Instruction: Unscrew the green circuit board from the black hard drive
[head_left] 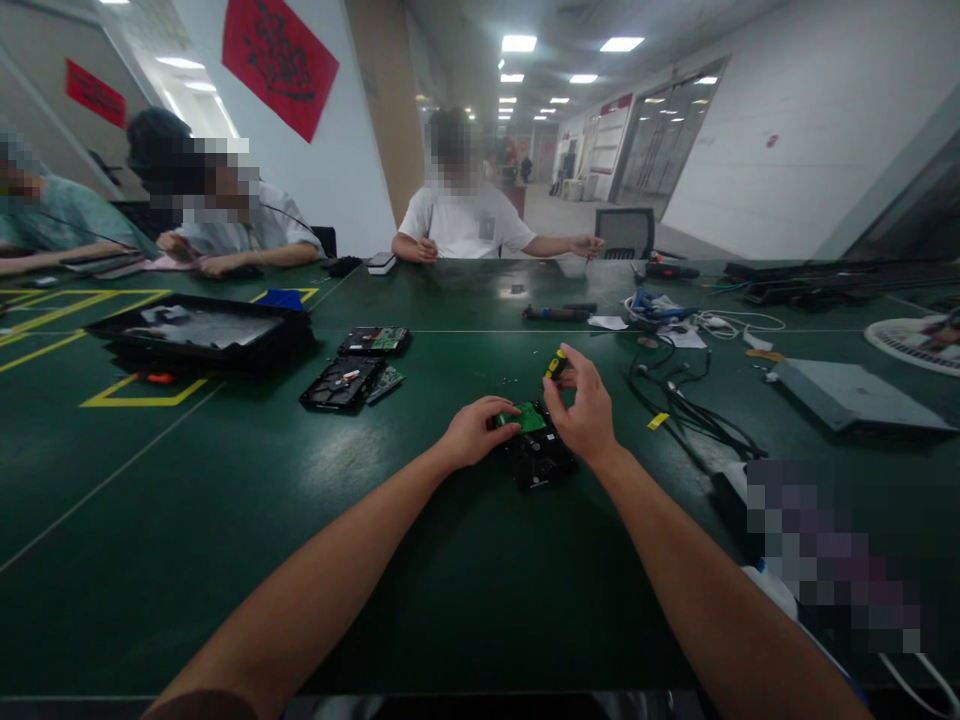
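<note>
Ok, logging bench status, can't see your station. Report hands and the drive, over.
Left hand steadying hard drive at its green circuit board. Right hand gripping yellow-black screwdriver above it. Cables lie to the right, apart.

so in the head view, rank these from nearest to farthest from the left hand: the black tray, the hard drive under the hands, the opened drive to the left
1. Hard drive with the green board, touching the left hand.
2. Opened drive, off to the left on the table.
3. Black tray, farther left and back.
</note>
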